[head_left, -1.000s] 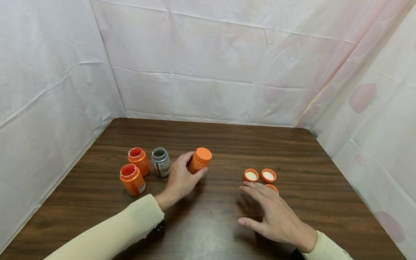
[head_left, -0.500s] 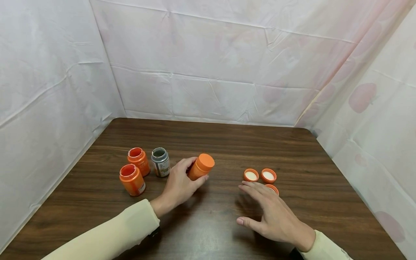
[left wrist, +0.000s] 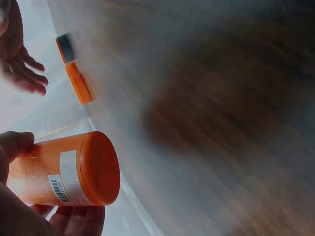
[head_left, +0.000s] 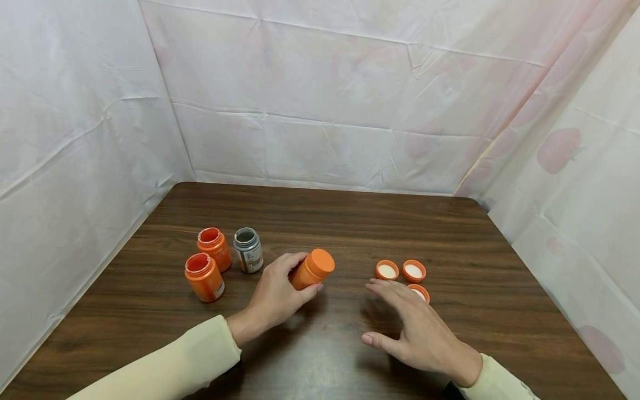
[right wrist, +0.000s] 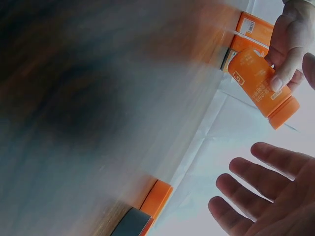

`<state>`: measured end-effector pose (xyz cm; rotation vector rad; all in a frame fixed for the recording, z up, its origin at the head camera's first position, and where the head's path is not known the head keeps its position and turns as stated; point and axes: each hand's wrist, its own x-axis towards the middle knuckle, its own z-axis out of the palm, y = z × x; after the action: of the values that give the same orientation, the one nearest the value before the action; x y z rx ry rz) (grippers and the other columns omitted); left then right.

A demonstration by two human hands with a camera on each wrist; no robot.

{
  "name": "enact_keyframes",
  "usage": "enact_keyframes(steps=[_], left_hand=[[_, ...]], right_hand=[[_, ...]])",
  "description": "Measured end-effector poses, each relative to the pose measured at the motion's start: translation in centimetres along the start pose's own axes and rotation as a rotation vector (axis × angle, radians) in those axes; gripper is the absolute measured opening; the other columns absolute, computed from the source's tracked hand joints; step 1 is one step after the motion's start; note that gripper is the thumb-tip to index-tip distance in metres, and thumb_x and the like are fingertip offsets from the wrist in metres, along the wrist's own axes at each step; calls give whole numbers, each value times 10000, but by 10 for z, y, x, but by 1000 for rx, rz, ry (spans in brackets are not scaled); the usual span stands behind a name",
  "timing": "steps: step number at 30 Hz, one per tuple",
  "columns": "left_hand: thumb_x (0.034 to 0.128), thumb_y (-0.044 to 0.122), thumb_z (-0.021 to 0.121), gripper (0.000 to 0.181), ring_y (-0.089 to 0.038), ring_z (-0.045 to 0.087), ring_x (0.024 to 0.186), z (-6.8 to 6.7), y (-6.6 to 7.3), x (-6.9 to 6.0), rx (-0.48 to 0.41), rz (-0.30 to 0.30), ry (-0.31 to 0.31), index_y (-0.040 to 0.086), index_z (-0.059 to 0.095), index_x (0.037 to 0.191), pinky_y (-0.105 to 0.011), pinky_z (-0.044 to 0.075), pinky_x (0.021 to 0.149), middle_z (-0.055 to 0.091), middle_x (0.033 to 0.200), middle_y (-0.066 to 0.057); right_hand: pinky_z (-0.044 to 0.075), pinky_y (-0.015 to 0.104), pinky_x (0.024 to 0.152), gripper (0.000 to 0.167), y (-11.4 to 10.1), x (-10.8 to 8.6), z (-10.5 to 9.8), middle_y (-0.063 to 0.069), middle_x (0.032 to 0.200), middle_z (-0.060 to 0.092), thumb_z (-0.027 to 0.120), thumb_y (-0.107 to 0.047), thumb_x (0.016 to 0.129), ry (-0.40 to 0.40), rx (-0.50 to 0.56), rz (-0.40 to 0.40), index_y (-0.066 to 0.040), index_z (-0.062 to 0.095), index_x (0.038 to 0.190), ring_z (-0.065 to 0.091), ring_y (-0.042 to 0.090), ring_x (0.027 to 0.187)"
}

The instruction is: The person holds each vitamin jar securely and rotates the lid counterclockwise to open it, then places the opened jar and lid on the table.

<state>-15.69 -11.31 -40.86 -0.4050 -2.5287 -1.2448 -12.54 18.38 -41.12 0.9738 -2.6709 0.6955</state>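
Note:
My left hand (head_left: 277, 294) grips an orange plastic bottle (head_left: 303, 275) around its body, with an orange screw cap (head_left: 323, 261) on top. The bottle tilts to the right, and in the left wrist view its base (left wrist: 102, 168) is off the table. Held palm down with fingers spread, my right hand (head_left: 422, 333) has nothing in it. Just beyond its fingertips lie three loose caps, a left one (head_left: 387, 271), a right one (head_left: 414, 271) and a nearer one (head_left: 420, 291), white liners facing up. The right hand partly covers the nearer cap.
On the left of the dark wooden table (head_left: 325, 216) stand three uncapped bottles: a rear orange one (head_left: 217, 253), a front orange one (head_left: 206, 284) and a grey one (head_left: 250, 257). Pale sheets (head_left: 320, 100) hang behind the table and along both sides.
My left hand has brought the capped bottle nearer and slightly right, tilting it further to the right. The right hand has barely shifted left; the uncapped bottles and loose caps stay put.

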Motion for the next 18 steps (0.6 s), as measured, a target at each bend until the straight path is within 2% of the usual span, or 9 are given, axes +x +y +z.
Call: enact_keyframes(steps=[9,18], left_hand=[[732,184,945,563,-124,622,931,4,3,-7,-17,5,-59,149,699,1237,-426,525,846,667,1073,43],[712,190,957,576,-83,621,935,8,7,-12,-2,36,-78,167,704,1228,-367,518,839,673,1072,69]], right_hand=[[451,430,1027,771,0,0,3,-73,1453,550,763,-603,854,12,29,26,-246,499,1485,513,141,1332],[460,410,1034,754,0,3,4,-70,1437,566,774,-568,862,23,93,47,-204,518,1470,533,140,1316]])
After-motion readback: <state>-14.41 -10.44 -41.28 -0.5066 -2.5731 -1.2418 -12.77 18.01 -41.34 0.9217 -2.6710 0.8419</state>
